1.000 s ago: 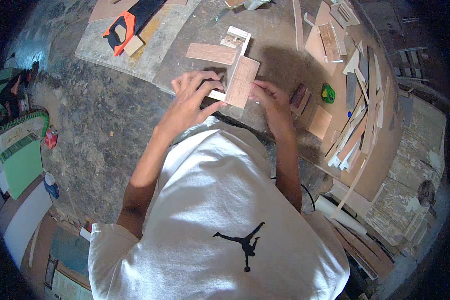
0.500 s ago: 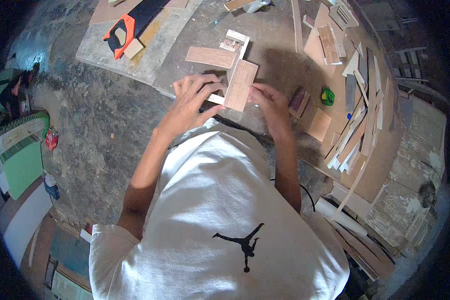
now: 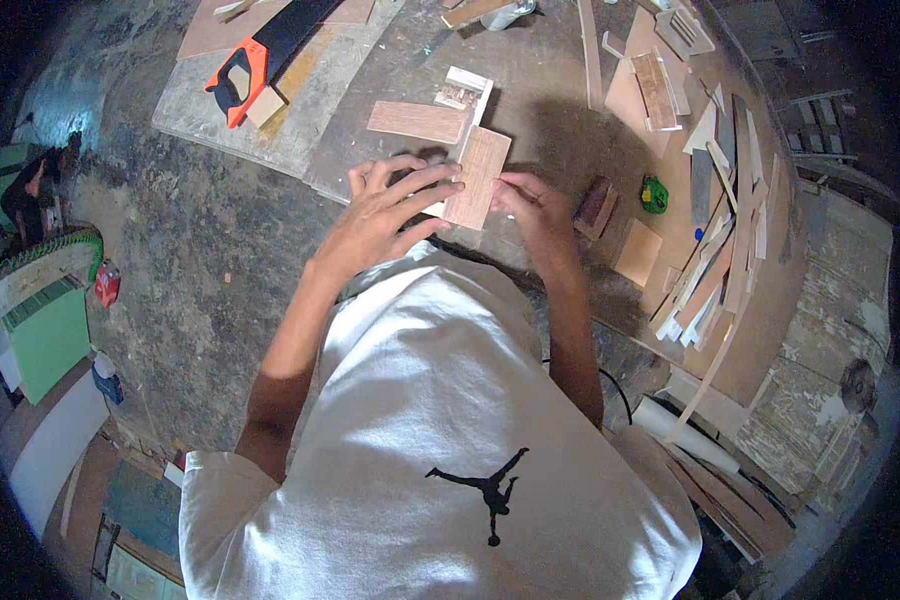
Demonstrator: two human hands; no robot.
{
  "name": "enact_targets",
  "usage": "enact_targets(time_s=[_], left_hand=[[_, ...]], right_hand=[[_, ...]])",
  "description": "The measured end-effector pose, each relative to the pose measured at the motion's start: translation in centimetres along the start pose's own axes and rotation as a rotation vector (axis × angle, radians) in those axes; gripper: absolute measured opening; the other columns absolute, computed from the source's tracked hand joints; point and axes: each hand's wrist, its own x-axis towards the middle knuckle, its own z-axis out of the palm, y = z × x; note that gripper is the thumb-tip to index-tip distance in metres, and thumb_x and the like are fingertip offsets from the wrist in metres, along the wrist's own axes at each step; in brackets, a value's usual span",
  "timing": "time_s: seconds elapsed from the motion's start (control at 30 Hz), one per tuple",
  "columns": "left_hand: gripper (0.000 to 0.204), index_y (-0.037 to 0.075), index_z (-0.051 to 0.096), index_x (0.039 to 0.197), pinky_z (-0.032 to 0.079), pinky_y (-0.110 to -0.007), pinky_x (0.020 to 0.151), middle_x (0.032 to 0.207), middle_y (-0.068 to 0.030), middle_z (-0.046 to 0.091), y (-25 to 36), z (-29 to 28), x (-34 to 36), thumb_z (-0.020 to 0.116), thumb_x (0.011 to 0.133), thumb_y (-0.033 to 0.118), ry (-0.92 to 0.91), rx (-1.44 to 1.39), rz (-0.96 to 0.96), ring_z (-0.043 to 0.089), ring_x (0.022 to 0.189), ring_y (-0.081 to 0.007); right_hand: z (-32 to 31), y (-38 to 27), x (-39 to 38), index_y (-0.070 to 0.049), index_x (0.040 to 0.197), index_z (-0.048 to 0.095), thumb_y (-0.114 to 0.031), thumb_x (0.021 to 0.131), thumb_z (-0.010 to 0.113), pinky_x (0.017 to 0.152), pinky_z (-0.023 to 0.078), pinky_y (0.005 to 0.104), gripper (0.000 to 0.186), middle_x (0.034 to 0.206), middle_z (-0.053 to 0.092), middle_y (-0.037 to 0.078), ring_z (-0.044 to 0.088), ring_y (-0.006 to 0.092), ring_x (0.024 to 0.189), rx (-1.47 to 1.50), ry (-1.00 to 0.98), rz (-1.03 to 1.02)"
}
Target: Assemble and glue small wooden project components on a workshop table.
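A small rectangular wood-veneer panel (image 3: pixel 478 180) lies at the near edge of the workbench. My left hand (image 3: pixel 390 200) reaches over from its left, fingers spread, the fingertips touching the panel's left side. At the opposite edge, the thumb and fingers of my right hand (image 3: pixel 532 208) are pinched together against the panel. Behind it, a pale wooden frame piece (image 3: pixel 470 78) runs away from me and partly under the panel. Another veneer panel (image 3: pixel 417 121) joins this piece on the left. My left hand hides the near left part of the assembly.
A handsaw with an orange and black handle (image 3: pixel 238 82) lies at the far left of the bench. To the right are a dark wood block (image 3: pixel 595 207), a green tape measure (image 3: pixel 654 195), a square wood piece (image 3: pixel 638 251) and a heap of wood strips (image 3: pixel 710 270).
My left fingers have moved right, onto the panel's left side. The panel's near end has shifted slightly toward me, and my right hand stays at its right edge.
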Motion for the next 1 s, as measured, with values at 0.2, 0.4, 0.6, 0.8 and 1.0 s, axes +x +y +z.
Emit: enact_targets(time_s=[0.2,0.4,0.6,0.8,1.0], left_hand=[[0.052,0.026,0.066,0.135,0.03,-0.043,0.106,0.148,0.0069,0.057,0.1,-0.1,0.2,0.075,0.086,0.037,-0.012,0.008,-0.005,0.05,0.128,-0.0244],[0.05,0.026,0.067,0.134,0.03,-0.043,0.106,0.146,0.0064,0.058,-0.1,0.0,0.2,0.075,0.086,0.037,0.008,0.008,0.012,0.051,0.127,-0.0245],[0.047,0.026,0.068,0.133,0.03,-0.043,0.105,0.144,0.0065,0.06,-0.3,-0.1,0.2,0.075,0.087,0.037,0.017,0.013,0.028,0.051,0.127,-0.0245],[0.045,0.026,0.069,0.131,0.031,-0.043,0.105,0.144,0.0075,0.06,-0.1,-0.3,0.3,0.074,0.087,0.038,0.01,0.014,0.022,0.051,0.127,-0.0242],[0.043,0.025,0.069,0.13,0.03,-0.044,0.106,0.144,0.0098,0.058,0.0,-0.4,0.4,0.071,0.089,0.037,0.007,0.0,0.016,0.05,0.127,-0.0215]], right_hand=[[-0.1,0.5,0.2,0.005,0.109,0.07,-0.017,0.094,0.072,0.08,0.055,0.0304,0.027,0.096,0.074,0.012,0.071,0.019,0.085,0.032,-0.015,-0.024],[0.0,-0.1,0.0,0.006,0.111,0.069,-0.019,0.095,0.071,0.08,0.055,0.031,0.029,0.097,0.074,0.012,0.071,0.0185,0.085,-0.003,-0.015,-0.012],[0.6,-0.2,0.2,0.004,0.111,0.069,-0.026,0.097,0.069,0.081,0.053,0.0299,0.033,0.094,0.073,0.01,0.069,0.017,0.086,0.039,-0.015,0.016],[0.9,-0.6,0.3,0.0,0.1,0.07,-0.029,0.096,0.071,0.075,0.05,0.0287,0.029,0.086,0.07,0.006,0.065,0.0139,0.08,-0.093,0.005,-0.032],[1.0,-0.3,0.7,-0.001,0.096,0.07,-0.03,0.096,0.071,0.074,0.048,0.0282,0.029,0.085,0.069,0.005,0.062,0.0123,0.078,-0.094,0.019,-0.026]])
